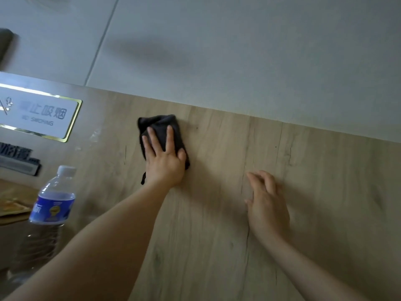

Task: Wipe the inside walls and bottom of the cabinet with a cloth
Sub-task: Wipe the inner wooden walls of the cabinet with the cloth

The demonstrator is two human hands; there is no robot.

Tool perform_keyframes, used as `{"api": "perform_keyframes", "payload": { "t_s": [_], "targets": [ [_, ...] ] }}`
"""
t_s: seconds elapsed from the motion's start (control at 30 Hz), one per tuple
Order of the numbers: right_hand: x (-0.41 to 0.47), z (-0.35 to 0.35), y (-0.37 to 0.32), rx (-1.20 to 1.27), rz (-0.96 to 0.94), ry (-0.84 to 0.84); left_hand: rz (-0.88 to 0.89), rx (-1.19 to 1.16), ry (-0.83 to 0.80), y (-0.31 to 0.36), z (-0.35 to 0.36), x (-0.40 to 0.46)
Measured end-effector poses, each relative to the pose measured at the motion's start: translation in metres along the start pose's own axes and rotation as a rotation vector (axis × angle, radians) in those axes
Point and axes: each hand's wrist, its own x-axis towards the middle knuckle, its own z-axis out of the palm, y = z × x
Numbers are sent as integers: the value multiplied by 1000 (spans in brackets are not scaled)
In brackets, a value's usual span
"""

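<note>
A dark grey cloth [159,127] lies bunched on a light wood-grain surface [217,213], close to its far edge where a pale grey wall [238,51] begins. My left hand [165,157] lies flat on the cloth with straight, spread fingers and presses it against the wood. My right hand [267,203] rests on the bare wood to the right of the cloth, fingers loosely bent, holding nothing. No cabinet interior can be made out in this view.
A clear water bottle [50,205] with a blue label and white cap stands at the left. Behind it a gold-framed no-smoking sign [41,114] and a dark nameplate [19,159] stand at the far left. Brown items [13,205] lie at the left edge.
</note>
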Motion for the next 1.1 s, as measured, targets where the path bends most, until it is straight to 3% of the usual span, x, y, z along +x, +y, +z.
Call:
{"api": "perform_keyframes", "payload": {
  "t_s": [0.07, 0.13, 0.3, 0.43, 0.5, 0.6, 0.67, 0.73, 0.83, 0.93, 1.0, 1.1],
  "targets": [
    [-7, 2, 5, 8, -1, 13, -139, -71, 43, 9, 9, -9],
    [-14, 2, 8, 16, 29, 19, -112, -61, 57, 22, 24, -31],
    [-32, -1, 15, 36, 168, 48, 543, 174, -29, 37, 79, -106],
    [-49, 3, 15, 34, 193, 18, 716, 309, 53, 17, 77, -100],
    [-55, 5, 16, 18, 162, 1, 553, 276, -10, -3, 62, -89],
    [-63, 9, 21, 19, 140, -4, 135, 101, -31, -13, 47, -85],
    [-65, 9, 25, 37, 146, -8, -1, 61, -22, -1, 55, -94],
    [-68, 10, 27, 44, 179, -8, 111, 82, -36, 17, 73, -118],
    [-78, 11, 28, 39, 211, 13, 544, 212, -99, 24, 105, -167],
    [-89, 16, 27, 26, 211, -8, 716, 310, -22, 7, 103, -159],
    [-94, 21, 25, 23, 198, -10, 622, 334, 4, -17, 88, -145],
    [-96, 25, 19, 37, 196, -7, 132, 193, -127, -45, 64, -135]
  ]
}}
